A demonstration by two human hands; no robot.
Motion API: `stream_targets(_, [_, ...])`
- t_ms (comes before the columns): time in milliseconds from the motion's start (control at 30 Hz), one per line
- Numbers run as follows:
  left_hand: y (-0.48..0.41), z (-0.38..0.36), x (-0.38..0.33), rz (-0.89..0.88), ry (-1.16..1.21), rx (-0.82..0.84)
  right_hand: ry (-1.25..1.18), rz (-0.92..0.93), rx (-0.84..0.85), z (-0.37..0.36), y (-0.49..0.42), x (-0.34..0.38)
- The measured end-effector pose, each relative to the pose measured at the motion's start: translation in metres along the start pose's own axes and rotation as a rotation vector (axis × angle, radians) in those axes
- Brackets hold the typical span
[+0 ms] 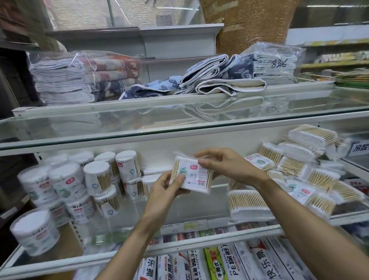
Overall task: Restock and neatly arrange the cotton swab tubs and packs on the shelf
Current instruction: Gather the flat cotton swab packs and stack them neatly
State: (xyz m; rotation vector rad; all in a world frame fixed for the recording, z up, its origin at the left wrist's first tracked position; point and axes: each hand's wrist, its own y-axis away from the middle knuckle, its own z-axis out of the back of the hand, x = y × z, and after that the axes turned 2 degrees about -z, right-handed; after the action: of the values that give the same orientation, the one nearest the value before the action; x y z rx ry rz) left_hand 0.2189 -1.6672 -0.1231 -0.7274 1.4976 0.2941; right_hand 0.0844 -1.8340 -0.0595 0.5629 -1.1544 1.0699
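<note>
Left hand gripping swab pack, right hand pinching its top

The swab pack at the middle is clear with tan sticks, white tips, and a white label with a pink tag and green picture. At 9 o'clock, the tubs are white with pink tags. At 12 o'clock, folded towels are blue with white leaf shapes.
</note>
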Motion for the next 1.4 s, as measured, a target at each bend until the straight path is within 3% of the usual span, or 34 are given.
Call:
stream_targets(267, [0.011,0.023,-0.001,-0.04,-0.069,-0.05,-0.08,-0.018,0.055,-0.018,-0.002,-0.008])
stream_targets(400, [0.03,0.05,0.009,-0.113,-0.384,-0.114,0.039,-0.033,0.082,-0.047,-0.008,-0.019])
stream_targets(567, [0.035,0.068,0.011,-0.063,-0.426,-0.205,0.151,-0.022,0.068,-0.081,-0.02,-0.025])
stream_targets(867, [0.039,0.069,0.01,0.013,-0.613,-0.183,0.313,0.02,-0.002,-0.095,-0.021,-0.027])
stream_targets(933, [0.042,0.071,0.011,-0.077,-0.658,-0.257,0.325,0.041,-0.014,-0.089,-0.018,-0.027])
stream_targets(1033, [0.043,0.066,0.005,-0.42,-0.785,-0.408,0.283,0.073,-0.087,-0.068,-0.013,-0.023])
stream_targets(1100, [0.043,0.054,-0.004,-0.548,-0.805,-0.428,0.196,0.064,-0.168,-0.048,-0.009,-0.021])
stream_targets(1233, [0.037,0.016,-0.008,-0.646,-0.731,-0.14,0.065,0.1,-0.394,-0.007,0.003,-0.021])
stream_targets(1333, [0.028,-0.021,-0.001,-0.482,-0.768,0.174,0.005,0.102,-0.509,0.017,0.021,-0.024])
stream_targets(1400, [0.024,-0.045,0.005,-0.264,-0.795,0.394,-0.005,0.089,-0.532,0.028,0.032,-0.03])
